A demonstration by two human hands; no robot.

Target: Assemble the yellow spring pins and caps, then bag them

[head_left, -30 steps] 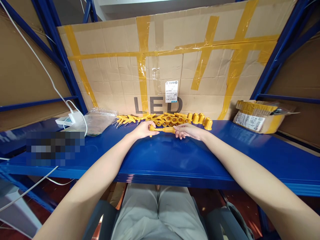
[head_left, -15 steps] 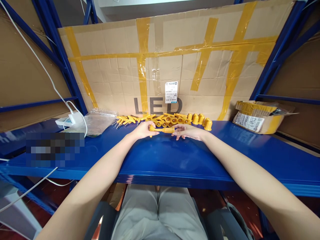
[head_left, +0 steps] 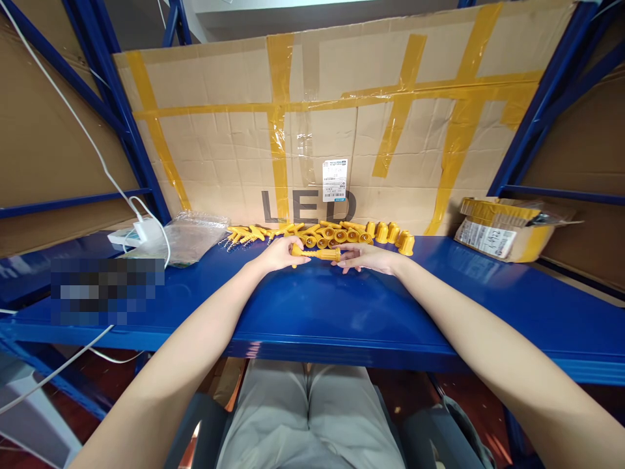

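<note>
A yellow plastic corkscrew (head_left: 317,254) lies level between my two hands, just above the blue shelf. My left hand (head_left: 280,256) is closed around its handle end. At the wide, ribbed sleeve end, the fingertips of my right hand (head_left: 364,256) are curled round the rim; the exact contact is partly hidden. Behind my hands, several corkscrews with wide hollow ends (head_left: 336,236) lie in a pile. Further left are yellow handles with bare metal spirals (head_left: 247,234). To the right stand several yellow sleeves (head_left: 405,243).
A large taped cardboard sheet (head_left: 234,150) forms the back. An open cardboard box (head_left: 502,238) sits at the right, with clear plastic bags (head_left: 195,238) and a white plug with cable (head_left: 146,230) at the left. The blue shelf's front edge (head_left: 342,348) is above my lap.
My right fingers have shifted slightly on the sleeve end, so more of its rim shows. My left hand stays on the handle, almost unmoved.
</note>
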